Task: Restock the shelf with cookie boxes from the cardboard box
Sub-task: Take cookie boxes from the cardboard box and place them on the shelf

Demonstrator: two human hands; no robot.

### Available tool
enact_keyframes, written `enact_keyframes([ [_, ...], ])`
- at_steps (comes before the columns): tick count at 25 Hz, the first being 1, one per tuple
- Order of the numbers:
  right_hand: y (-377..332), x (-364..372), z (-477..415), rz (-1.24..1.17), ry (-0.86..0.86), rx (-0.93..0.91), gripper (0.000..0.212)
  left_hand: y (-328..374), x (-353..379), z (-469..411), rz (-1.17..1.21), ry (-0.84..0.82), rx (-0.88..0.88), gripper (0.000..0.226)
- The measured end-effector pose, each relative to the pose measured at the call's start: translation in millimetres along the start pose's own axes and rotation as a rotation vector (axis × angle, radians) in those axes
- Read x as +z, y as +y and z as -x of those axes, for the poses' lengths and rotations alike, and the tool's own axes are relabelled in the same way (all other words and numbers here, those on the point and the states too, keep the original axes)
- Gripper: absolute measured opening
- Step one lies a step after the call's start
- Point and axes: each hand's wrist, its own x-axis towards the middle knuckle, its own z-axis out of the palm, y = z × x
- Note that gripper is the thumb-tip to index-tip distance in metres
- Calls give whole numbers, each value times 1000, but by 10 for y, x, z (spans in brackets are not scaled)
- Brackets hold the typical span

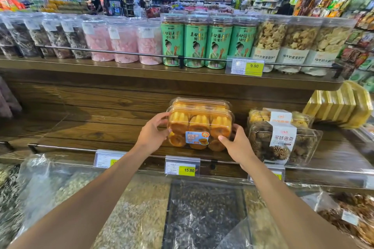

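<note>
Both hands (154,134) (237,145) grip cookie box (200,121) behind 15.80 tag (182,167).

both arms outstretched, left grip (155,135) and right grip (237,144) clasping cookie box (200,123) sides

Clear cookie box (199,125) (orange cookies, blue label) upright on wooden shelf (97,127), second behind.

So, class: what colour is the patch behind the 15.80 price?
Yellow, on the price tag, seen in the head view.
</note>
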Motion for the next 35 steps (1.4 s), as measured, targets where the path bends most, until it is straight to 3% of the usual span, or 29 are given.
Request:
enact_keyframes([
  [19,70,67,-127,94,50,-27,89,-67,20,-3,-106,-11,105,54],
  [35,30,27,35,41,46,-8,101,-1,-48,158,-226,-17,94,58],
])
